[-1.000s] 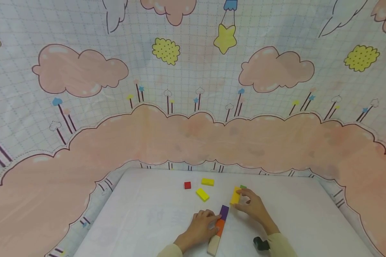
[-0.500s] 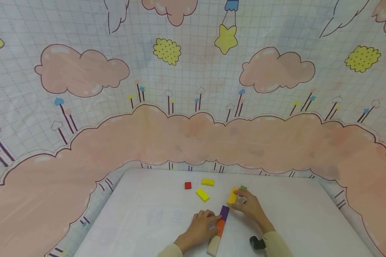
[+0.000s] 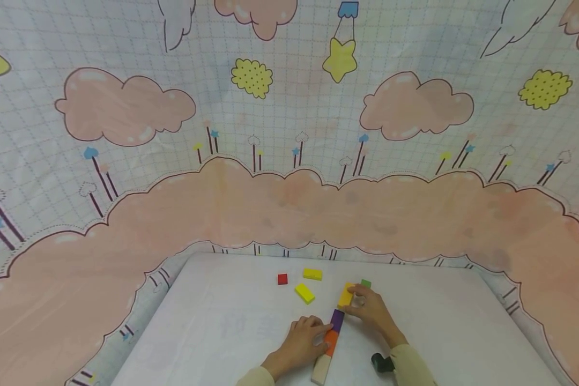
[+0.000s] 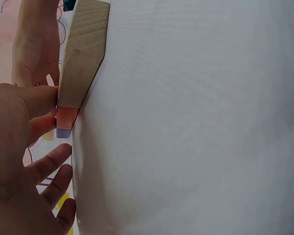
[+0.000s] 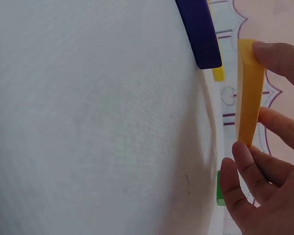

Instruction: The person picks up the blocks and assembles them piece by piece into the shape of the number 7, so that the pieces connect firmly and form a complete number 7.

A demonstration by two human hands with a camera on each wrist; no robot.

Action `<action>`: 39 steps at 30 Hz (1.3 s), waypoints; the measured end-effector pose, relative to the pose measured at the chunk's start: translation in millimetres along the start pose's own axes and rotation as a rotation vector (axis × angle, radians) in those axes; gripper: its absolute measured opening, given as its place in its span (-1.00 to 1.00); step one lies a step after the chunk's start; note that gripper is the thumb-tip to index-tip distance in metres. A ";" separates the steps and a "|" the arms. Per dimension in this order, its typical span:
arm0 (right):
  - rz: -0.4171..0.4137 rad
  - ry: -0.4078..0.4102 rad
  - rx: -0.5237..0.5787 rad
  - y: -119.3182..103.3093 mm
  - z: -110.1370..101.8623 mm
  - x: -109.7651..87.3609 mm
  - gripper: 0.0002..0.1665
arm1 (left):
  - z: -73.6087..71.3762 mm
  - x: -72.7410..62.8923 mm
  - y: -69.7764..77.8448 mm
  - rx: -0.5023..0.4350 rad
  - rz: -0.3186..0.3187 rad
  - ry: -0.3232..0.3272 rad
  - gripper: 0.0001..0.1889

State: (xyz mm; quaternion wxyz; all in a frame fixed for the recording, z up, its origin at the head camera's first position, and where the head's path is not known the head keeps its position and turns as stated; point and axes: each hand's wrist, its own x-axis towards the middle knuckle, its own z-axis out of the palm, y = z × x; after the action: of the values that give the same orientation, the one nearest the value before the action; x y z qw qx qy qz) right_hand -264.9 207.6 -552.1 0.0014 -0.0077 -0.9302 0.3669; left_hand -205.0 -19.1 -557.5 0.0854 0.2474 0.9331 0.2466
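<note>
A row of blocks lies on the white table, with a plain wooden block nearest, an orange block in the middle and a purple block farthest. My left hand rests thumb and index finger on the orange and purple blocks, its other fingers spread in the left wrist view. With thumb and fingertips my right hand pinches a yellow-orange block. In the head view this block is at the far end of the purple one; the right wrist view shows it raised off the table.
Farther back lie two yellow blocks and a red cube. A green block sits just beyond my right hand. Beside the right sleeve is a dark green object. A patterned cloth hangs behind the table.
My right hand has moved left with the yellow-orange block, bringing it into line with the purple block and showing more of the green block. My left hand stays in place.
</note>
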 end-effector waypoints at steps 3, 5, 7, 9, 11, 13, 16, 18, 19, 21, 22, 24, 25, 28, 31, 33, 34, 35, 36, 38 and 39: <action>0.000 -0.002 0.000 0.6 1.3 0.7 -0.21 | 0.1 -0.3 0.1 0.000 0.000 -0.001 -0.52; 0.000 -0.003 0.004 0.8 2.2 1.1 -0.22 | 0.0 -0.5 0.4 0.000 -0.001 -0.003 -0.52; 0.003 -0.005 0.009 1.4 3.2 1.5 -0.24 | -0.3 -0.6 0.8 -0.003 -0.002 -0.004 -0.52; 0.004 -0.006 0.010 1.7 3.9 1.9 -0.26 | -0.7 -0.5 1.0 -0.004 -0.002 -0.006 -0.52; 0.002 -0.007 0.012 2.1 4.5 2.3 -0.28 | -1.0 -0.5 1.2 -0.006 0.000 -0.007 -0.52; 0.001 -0.008 0.018 2.2 4.7 2.4 -0.30 | -0.9 -0.6 1.2 -0.003 0.001 -0.005 -0.52; -0.005 -0.011 0.013 2.2 4.9 2.7 -0.30 | -0.3 -0.7 0.9 0.006 0.005 0.000 -0.52; -0.005 -0.013 0.010 2.0 5.0 2.7 -0.30 | 0.4 -0.7 0.5 0.014 0.008 0.005 -0.53; -0.005 -0.014 0.004 1.7 5.1 2.9 -0.30 | 0.8 -0.5 0.1 0.015 0.009 0.006 -0.53; -0.006 -0.016 -0.003 2.2 6.0 3.8 -0.30 | 1.6 -0.1 -0.7 0.016 0.009 0.008 -0.53; -0.004 -0.018 -0.005 2.4 6.4 4.1 -0.31 | 1.9 0.2 -1.0 0.016 0.008 0.008 -0.53; -0.003 -0.020 -0.004 3.1 7.3 5.1 -0.32 | 2.4 0.5 -1.4 0.015 0.004 0.006 -0.53; -0.002 -0.021 -0.006 3.1 7.6 5.4 -0.32 | 2.7 0.5 -1.5 0.014 0.003 0.005 -0.53; -0.003 -0.023 -0.009 2.9 7.3 5.3 -0.33 | 2.6 0.3 -1.5 0.014 0.004 0.004 -0.53; -0.010 -0.025 -0.019 2.2 6.7 4.9 -0.33 | 2.6 0.0 -1.6 0.011 0.007 0.004 -0.52; -0.010 -0.028 -0.016 1.7 6.3 4.3 -0.33 | 2.6 0.0 -1.9 0.012 0.009 0.005 -0.52; -0.011 -0.030 -0.011 1.6 6.2 4.2 -0.33 | 2.5 0.0 -1.9 0.011 0.009 0.005 -0.52; -0.012 -0.031 -0.006 1.6 6.3 4.0 -0.32 | 2.5 -0.1 -1.9 0.011 0.009 0.004 -0.52; -0.015 -0.032 -0.002 1.7 6.5 4.0 -0.32 | 2.4 0.0 -2.1 0.012 0.010 0.003 -0.52; -0.017 -0.036 0.007 1.7 6.9 4.1 -0.32 | 2.3 0.0 -2.3 0.014 0.008 0.001 -0.52; -0.018 -0.039 0.006 1.8 7.1 4.5 -0.31 | 2.0 0.1 -2.3 0.013 0.007 0.001 -0.52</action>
State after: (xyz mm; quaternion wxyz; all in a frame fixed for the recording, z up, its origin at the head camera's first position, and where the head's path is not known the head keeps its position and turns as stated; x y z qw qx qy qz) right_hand -269.4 204.2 -558.5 -0.0133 0.0080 -0.9290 0.3699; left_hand -205.5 -20.0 -560.4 0.0826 0.2513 0.9338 0.2411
